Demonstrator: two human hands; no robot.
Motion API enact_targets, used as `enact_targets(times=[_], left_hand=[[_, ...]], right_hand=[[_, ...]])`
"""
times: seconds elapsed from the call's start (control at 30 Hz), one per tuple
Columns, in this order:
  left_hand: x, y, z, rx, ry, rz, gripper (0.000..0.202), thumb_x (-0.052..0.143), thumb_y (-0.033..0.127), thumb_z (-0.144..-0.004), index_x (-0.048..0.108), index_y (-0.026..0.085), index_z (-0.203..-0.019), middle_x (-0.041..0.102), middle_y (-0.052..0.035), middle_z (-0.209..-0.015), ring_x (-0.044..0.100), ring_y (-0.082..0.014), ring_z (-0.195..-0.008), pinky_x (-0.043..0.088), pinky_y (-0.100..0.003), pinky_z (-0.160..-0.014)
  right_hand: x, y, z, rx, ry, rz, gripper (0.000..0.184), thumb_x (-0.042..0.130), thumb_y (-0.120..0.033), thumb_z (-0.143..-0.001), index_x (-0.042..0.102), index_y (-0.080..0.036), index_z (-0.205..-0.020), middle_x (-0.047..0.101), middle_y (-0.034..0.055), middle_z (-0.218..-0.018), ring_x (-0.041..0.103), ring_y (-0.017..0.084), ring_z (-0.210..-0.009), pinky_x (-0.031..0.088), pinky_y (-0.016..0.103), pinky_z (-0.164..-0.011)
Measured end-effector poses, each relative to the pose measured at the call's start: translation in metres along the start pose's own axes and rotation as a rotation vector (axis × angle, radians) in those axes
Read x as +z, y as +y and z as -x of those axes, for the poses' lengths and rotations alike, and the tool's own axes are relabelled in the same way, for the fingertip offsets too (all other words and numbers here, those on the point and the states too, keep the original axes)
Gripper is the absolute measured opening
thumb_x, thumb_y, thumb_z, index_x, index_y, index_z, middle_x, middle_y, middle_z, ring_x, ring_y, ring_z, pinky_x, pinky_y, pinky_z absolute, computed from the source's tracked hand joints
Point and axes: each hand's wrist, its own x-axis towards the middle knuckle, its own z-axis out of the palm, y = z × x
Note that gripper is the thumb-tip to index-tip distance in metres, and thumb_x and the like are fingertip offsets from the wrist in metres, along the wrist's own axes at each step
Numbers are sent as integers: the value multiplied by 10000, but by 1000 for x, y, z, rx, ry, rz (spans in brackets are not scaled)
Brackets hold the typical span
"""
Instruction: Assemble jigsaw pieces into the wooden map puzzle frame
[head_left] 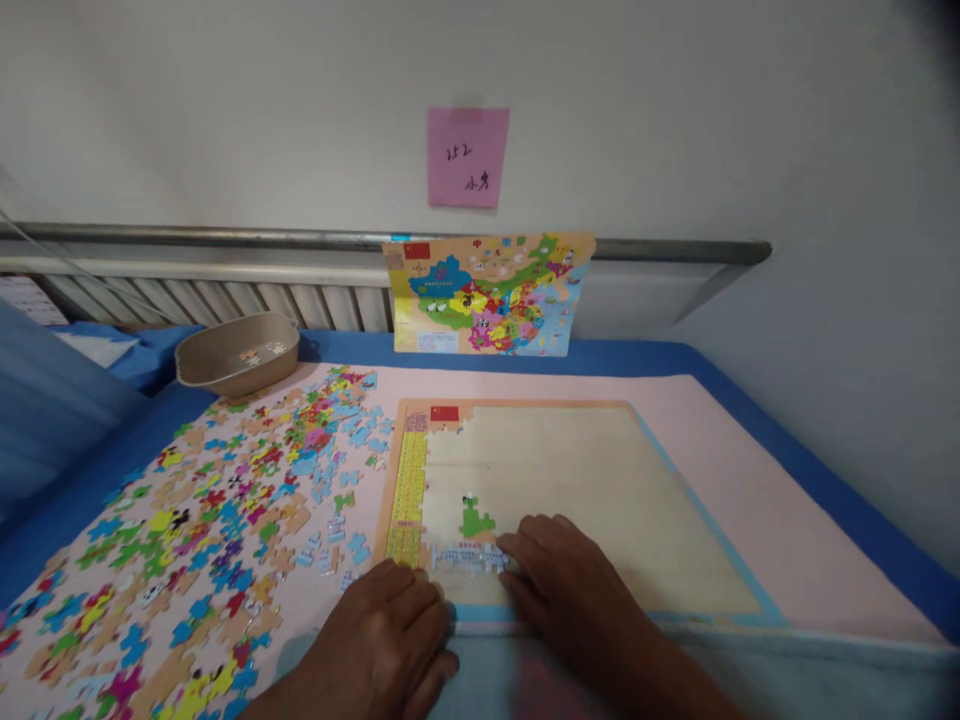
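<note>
The wooden puzzle board [570, 480] lies in front of me, with a yellow strip [411, 480] assembled along its left side. My left hand [382, 630] rests on the board's lower left corner, its fingers curled; whatever is under them is hidden. Low on the board is a row of joined white pieces with small print [465, 557]. At its right end my right hand [562, 575] presses bent fingers and thumb on a puzzle piece, mostly covered. Just above the row sits a small green cluster [476, 520]. Joined pieces with a red flag [444, 413] fill the upper left corner.
Many loose puzzle pieces [232, 520] spread over the pink sheet on the left. A beige basket [240, 355] behind them holds a few pieces. A map picture [487, 300] leans against the rail [315, 238]. A pink note [466, 160] is on the wall.
</note>
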Motion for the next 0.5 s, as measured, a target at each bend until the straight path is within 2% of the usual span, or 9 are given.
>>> enact_targets(times=[0.1, 0.17, 0.27, 0.5], left_hand=[[14, -10, 1, 103, 123, -89, 355, 399, 286, -1157, 554, 223, -845, 647, 8, -748, 605, -173, -639, 434, -344, -601], [22, -18, 1, 134, 171, -156, 420, 328, 260, -1179, 548, 215, -824, 637, 12, -724, 606, -160, -621, 414, -337, -583], [30, -25, 4, 169, 196, -217, 429, 316, 179, -1171, 549, 207, -811, 625, 19, -702, 602, -143, -605, 394, -327, -570], [38, -29, 9, 171, 202, -243, 400, 352, 201, -1170, 575, 214, -838, 623, 24, -701, 571, -148, -591, 406, -333, -551]], right_hand=[[5, 3, 1, -8, 20, -30, 170, 672, -110, -960, 723, -228, -1071, 673, 47, -1026, 554, 264, -954, 363, 398, -905], [8, 4, 1, -5, 34, -34, 202, 674, -100, -933, 726, -236, -1073, 679, 41, -1022, 558, 260, -948, 367, 395, -901], [10, 7, 1, -36, 84, -18, 257, 658, -75, -900, 729, -241, -1083, 691, 42, -1024, 563, 255, -944, 375, 385, -885], [18, 13, 0, -57, 113, -13, 303, 663, -60, -861, 738, -250, -1086, 704, 41, -1017, 583, 251, -934, 392, 375, -857]])
